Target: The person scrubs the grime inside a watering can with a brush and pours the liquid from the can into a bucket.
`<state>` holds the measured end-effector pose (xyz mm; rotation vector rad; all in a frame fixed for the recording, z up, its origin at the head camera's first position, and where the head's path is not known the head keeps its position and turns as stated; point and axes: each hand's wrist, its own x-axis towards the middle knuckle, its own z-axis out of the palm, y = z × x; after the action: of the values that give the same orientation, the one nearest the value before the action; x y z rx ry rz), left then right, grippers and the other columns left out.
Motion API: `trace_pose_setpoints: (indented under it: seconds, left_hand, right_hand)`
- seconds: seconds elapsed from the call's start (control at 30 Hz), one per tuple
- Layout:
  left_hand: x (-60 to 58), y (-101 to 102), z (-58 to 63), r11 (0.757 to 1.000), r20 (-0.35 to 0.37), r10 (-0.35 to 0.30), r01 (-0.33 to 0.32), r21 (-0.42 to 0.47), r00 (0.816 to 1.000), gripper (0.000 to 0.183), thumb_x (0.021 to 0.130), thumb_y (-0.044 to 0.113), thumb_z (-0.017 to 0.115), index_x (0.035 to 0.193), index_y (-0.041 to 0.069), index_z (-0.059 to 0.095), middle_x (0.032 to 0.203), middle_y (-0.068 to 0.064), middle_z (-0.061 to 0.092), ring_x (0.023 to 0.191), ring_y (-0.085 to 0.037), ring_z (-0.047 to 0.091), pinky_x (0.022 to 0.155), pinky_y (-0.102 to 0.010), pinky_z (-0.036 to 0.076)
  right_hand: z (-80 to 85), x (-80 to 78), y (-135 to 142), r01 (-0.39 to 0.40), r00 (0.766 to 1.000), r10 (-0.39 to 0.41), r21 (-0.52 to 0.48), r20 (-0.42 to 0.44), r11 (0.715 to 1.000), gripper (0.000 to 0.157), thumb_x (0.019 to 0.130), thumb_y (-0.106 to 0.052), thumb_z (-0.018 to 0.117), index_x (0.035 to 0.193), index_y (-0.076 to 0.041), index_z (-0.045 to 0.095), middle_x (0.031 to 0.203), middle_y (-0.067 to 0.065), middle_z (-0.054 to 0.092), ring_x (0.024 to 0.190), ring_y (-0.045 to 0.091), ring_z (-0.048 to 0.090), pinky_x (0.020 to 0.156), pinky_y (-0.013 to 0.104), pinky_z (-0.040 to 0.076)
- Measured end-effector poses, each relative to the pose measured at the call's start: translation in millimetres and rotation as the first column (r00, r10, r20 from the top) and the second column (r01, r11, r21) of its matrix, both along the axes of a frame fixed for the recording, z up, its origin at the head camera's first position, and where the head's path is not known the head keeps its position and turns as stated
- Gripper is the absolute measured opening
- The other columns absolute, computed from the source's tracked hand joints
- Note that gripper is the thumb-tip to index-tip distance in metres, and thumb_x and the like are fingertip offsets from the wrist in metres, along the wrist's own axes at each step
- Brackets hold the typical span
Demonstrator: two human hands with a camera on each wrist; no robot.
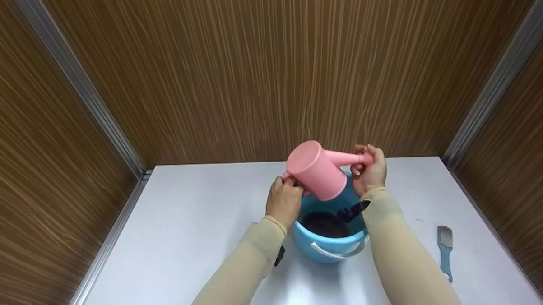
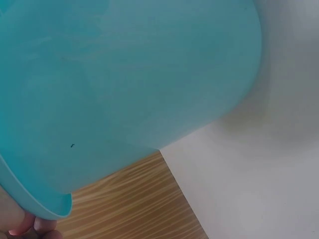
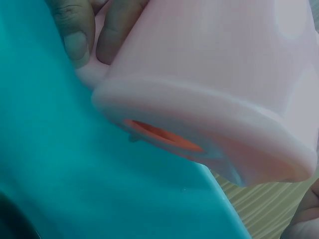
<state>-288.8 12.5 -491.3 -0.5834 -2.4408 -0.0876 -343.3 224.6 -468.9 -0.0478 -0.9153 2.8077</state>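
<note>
A pink watering can is tilted over a light blue bucket, its base turned up and its opening facing down. My left hand grips the can's handle. With curled fingers, my right hand holds the end of the spout. The right wrist view shows the can's opening from close by, with left-hand fingers on the handle. Inside the bucket, the bottom looks dark; what lies there cannot be made out. The left wrist view is mostly filled by the bucket's outer wall.
A brush with a blue handle and grey bristles lies on the white table to the right. A white bucket handle hangs down in front. Wood-patterned walls enclose the back and sides.
</note>
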Motion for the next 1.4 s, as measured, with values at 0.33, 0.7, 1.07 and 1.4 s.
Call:
trace_pose_setpoints:
  seconds: [0.33,0.7,1.07,1.4]
  left_hand:
    - [-0.1,0.0,-1.3,1.000,0.017,-0.007,0.007,0.027,1.000,0.020,0.084,0.034,0.062,0.083,0.018,0.075,0.088,-0.001,0.062,0.067,-0.022,0.048,0.059,-0.035,0.044]
    - [0.9,2.8,1.8,1.000,0.043,0.000,0.000,-0.005,0.999,0.021,0.085,0.033,0.061,0.083,0.017,0.075,0.089,-0.001,0.063,0.069,-0.023,0.049,0.061,-0.036,0.045]
    - [1.4,5.2,0.7,1.000,0.091,0.006,-0.005,-0.013,0.996,0.017,0.088,0.023,0.059,0.087,0.017,0.075,0.095,0.000,0.061,0.075,-0.023,0.046,0.065,-0.035,0.043]
    - [2.5,5.7,1.2,1.000,0.106,0.027,-0.026,-0.007,0.994,0.017,0.088,0.013,0.058,0.097,0.017,0.073,0.103,0.000,0.058,0.080,-0.023,0.043,0.069,-0.034,0.042]
  right_hand:
    - [-0.4,3.4,-0.4,-0.041,0.999,0.041,0.004,-0.028,0.999,0.040,0.090,-0.037,0.052,0.082,0.000,0.063,0.066,0.004,0.057,0.044,0.008,0.038,0.039,0.019,0.032]
    - [2.5,6.0,1.4,-0.104,0.993,0.102,-0.033,-0.060,0.994,0.051,0.091,-0.043,0.050,0.080,0.005,0.064,0.058,0.007,0.058,0.042,0.011,0.043,0.038,0.022,0.035]
    - [2.1,6.0,3.6,-0.089,0.996,0.088,-0.042,-0.017,0.995,0.051,0.089,-0.043,0.051,0.065,0.000,0.064,0.053,0.004,0.055,0.039,0.009,0.040,0.036,0.021,0.031]
    - [2.1,6.3,4.9,-0.096,0.995,0.095,-0.072,-0.027,0.993,0.047,0.089,-0.034,0.046,0.063,0.002,0.062,0.054,0.005,0.054,0.039,0.008,0.039,0.035,0.019,0.028]
